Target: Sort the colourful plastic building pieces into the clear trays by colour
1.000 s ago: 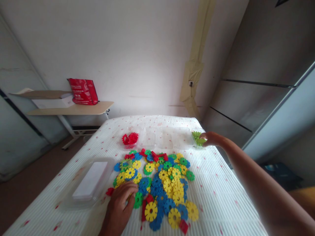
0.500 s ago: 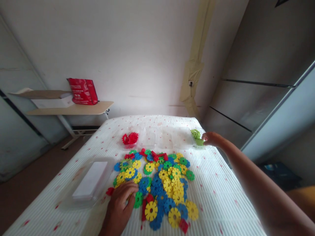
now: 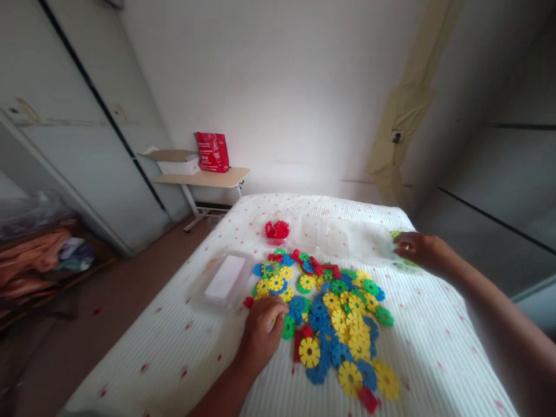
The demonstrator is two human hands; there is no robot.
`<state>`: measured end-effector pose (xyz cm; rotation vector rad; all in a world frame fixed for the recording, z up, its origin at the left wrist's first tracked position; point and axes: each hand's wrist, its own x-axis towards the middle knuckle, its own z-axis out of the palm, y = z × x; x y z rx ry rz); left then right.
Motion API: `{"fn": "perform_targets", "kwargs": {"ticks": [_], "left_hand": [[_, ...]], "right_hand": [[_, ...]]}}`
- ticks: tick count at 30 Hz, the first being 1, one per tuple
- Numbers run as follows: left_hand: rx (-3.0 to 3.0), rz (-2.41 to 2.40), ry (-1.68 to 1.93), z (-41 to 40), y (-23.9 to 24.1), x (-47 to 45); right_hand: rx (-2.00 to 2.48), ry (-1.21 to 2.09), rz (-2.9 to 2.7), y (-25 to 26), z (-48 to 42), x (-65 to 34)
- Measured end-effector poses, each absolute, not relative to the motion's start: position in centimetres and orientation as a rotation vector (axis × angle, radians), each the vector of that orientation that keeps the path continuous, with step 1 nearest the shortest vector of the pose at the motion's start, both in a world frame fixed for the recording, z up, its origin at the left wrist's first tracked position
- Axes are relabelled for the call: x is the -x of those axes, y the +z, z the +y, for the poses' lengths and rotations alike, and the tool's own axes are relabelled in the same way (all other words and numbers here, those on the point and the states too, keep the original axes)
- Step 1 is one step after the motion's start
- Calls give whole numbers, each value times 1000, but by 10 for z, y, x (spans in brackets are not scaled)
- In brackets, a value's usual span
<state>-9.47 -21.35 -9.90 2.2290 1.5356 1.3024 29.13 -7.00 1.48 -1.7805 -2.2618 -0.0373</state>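
Observation:
My left hand [image 3: 264, 325] rests at the near left edge of a heap of flat notched plastic discs, its fingers curled together. A bit of yellow shows between thumb and forefinger; what it belongs to is hidden. Yellow discs [image 3: 309, 352], blue discs [image 3: 319, 315] and green discs [image 3: 384, 316] overlap in the heap, with red pieces [image 3: 368, 399] among them. Stretched out at the right, my right hand [image 3: 419, 250] is pinched over light green pieces [image 3: 406, 265] in the end of a clear plastic tray. A pale green speck shows at its fingertips, too small to name.
Red notched pieces [image 3: 277, 230] fill the left end of the clear tray [image 3: 330, 231]. A clear box with a white block [image 3: 225, 279] lies left of the heap. Behind are a small side table [image 3: 217, 177] and a red bag [image 3: 212, 152]. Wardrobes flank both sides.
The view has swung left, so everything sits further right. My left hand stays beside the heap. My right hand remains at the light green pieces, now covering more of them.

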Motion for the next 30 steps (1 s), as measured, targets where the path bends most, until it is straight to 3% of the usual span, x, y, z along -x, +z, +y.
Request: {"fn": "perform_targets", "kwargs": {"ticks": [4,8,16,30], "left_hand": [[-2092,1667,1447,-217,-97,99],[-1897,1728,1601,-218,-96,107],[-1853,1764,1564,-215,-99,108],[-2132,1786,1618,-210,-105,114]], "right_hand": [[1328,275,-2407,16,-97,-202],[1029,373,-2571,0,-108,-117],[958,468,-2833,-26,-87,-16],[1018,417,-2852,-18,-86,-12]]}}
